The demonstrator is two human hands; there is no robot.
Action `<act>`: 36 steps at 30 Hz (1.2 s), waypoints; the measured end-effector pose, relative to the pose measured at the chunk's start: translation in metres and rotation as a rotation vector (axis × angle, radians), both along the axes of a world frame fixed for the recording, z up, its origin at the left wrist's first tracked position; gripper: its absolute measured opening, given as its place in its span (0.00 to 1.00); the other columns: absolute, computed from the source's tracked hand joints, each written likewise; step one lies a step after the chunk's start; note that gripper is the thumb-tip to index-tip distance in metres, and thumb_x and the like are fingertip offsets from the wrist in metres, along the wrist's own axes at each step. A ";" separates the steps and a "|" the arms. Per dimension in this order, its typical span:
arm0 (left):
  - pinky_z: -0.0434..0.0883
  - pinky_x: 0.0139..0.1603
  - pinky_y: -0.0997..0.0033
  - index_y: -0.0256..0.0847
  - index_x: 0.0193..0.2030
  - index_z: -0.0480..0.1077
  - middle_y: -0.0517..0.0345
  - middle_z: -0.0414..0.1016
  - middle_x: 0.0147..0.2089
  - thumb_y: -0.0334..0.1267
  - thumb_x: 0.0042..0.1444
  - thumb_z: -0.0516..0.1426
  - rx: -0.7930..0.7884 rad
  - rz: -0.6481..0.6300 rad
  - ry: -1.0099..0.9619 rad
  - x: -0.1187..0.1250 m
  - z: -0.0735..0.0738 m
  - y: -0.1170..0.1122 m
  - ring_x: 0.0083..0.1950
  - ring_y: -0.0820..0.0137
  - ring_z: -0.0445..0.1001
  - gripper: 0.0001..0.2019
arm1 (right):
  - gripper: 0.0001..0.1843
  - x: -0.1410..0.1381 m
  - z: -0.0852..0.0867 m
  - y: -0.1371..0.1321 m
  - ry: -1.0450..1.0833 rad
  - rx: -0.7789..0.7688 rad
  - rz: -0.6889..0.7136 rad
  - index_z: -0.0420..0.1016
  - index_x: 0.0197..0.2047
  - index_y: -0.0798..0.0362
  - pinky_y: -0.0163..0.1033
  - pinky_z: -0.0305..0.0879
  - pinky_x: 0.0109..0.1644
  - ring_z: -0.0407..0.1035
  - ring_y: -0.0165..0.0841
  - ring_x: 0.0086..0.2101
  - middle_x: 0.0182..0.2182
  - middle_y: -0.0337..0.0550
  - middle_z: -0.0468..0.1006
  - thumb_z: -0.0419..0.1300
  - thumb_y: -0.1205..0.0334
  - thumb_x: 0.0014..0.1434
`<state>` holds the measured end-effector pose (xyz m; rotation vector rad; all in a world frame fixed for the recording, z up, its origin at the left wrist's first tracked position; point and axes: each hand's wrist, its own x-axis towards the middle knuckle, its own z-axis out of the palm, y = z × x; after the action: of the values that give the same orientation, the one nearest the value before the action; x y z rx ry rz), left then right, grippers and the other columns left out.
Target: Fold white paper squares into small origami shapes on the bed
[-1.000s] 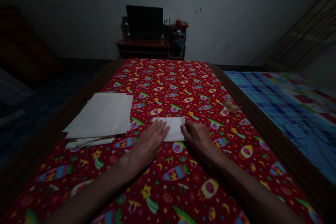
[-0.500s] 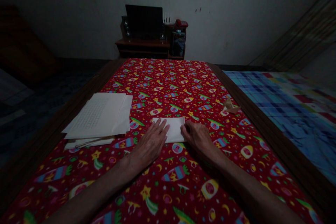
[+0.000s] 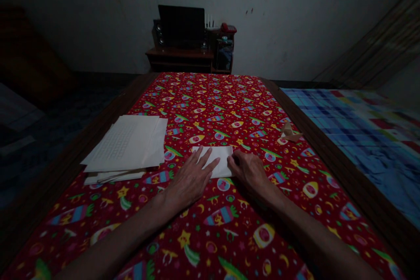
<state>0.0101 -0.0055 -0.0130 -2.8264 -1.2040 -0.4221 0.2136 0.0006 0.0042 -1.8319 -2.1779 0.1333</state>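
A small white folded sheet of paper point(image 3: 220, 157) lies flat on the red patterned cloth point(image 3: 216, 109) in front of me. My left hand point(image 3: 193, 175) rests on the paper's left part, palm down with the fingers spread. At the right edge of the paper, my right hand point(image 3: 249, 168) has its fingers curled together, with thumb and forefinger closed on that edge. The fingertips partly hide the grip.
To the left lies a stack of papers point(image 3: 131, 140), the top sheet printed with a grid. A small brown folded paper piece point(image 3: 289, 133) sits at the right. Beyond the cloth stand a dark monitor point(image 3: 182, 26) and a red telephone point(image 3: 229, 29) on a desk.
My left hand's fingers have spread wider, and the thumb reaches further right over the paper. My right hand stays at the right edge. The view has shifted slightly.
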 end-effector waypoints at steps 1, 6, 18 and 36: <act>0.55 0.64 0.48 0.43 0.64 0.55 0.48 0.52 0.68 0.32 0.62 0.47 -0.005 0.004 0.006 0.000 0.002 0.000 0.69 0.53 0.45 0.23 | 0.14 -0.001 0.000 -0.001 -0.029 0.009 -0.005 0.71 0.29 0.54 0.33 0.49 0.26 0.65 0.29 0.22 0.23 0.41 0.75 0.50 0.58 0.61; 0.53 0.65 0.48 0.45 0.63 0.56 0.48 0.50 0.68 0.34 0.62 0.47 -0.017 0.011 0.018 0.001 0.003 0.000 0.69 0.53 0.45 0.22 | 0.17 -0.015 0.003 -0.013 -0.234 0.287 0.055 0.70 0.50 0.59 0.41 0.63 0.40 0.70 0.41 0.40 0.42 0.57 0.76 0.48 0.67 0.61; 0.47 0.67 0.50 0.36 0.60 0.61 0.44 0.48 0.69 0.37 0.62 0.46 0.024 -0.002 0.088 -0.003 0.002 -0.003 0.70 0.55 0.41 0.21 | 0.37 -0.028 -0.020 -0.041 -0.061 0.183 0.601 0.41 0.67 0.67 0.50 0.46 0.66 0.34 0.41 0.65 0.66 0.59 0.45 0.47 0.50 0.64; 0.47 0.67 0.51 0.40 0.65 0.52 0.56 0.49 0.69 0.36 0.64 0.41 0.030 0.146 0.105 -0.030 -0.004 -0.002 0.69 0.64 0.48 0.23 | 0.35 0.018 -0.017 -0.057 -0.219 0.146 0.479 0.51 0.65 0.65 0.50 0.48 0.66 0.41 0.41 0.64 0.64 0.59 0.50 0.45 0.48 0.65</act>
<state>-0.0202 -0.0079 -0.0172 -2.6753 -1.3577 -0.2782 0.2315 -0.0559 -0.0124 -1.2698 -2.6639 -0.1308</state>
